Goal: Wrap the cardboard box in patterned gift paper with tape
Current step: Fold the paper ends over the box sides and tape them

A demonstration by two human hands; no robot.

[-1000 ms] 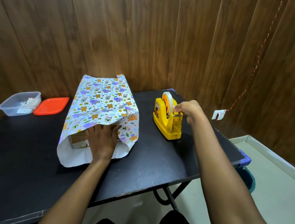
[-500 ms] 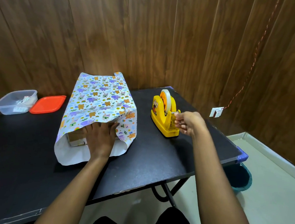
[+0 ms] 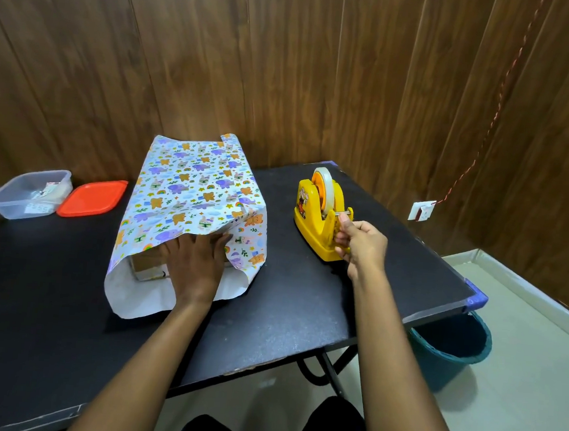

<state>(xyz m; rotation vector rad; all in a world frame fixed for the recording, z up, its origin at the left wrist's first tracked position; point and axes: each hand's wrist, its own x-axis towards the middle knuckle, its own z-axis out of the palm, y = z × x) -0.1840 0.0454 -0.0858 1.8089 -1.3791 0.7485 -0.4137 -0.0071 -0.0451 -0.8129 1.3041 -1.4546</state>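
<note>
L hand [image 3: 196, 266] lies flat, fingers straight, pressing paper [image 3: 188, 200] down on box [image 3: 146, 265], which sits on table [image 3: 303, 303] under it. R hand [image 3: 363, 244], fingers curled, pinches tape [image 3: 326, 188] at dispenser [image 3: 309, 228] cutter, well right of box.

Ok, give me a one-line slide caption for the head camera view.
Left hand presses gift paper over the box while right hand pinches tape at the yellow dispenser.

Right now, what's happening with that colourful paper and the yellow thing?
A person is wrapping a present. The left hand presses the patterned gift paper flat over the cardboard box on the table. The right hand pinches the tape at the cutter of the yellow dispenser. The box's near end is uncovered.
</note>
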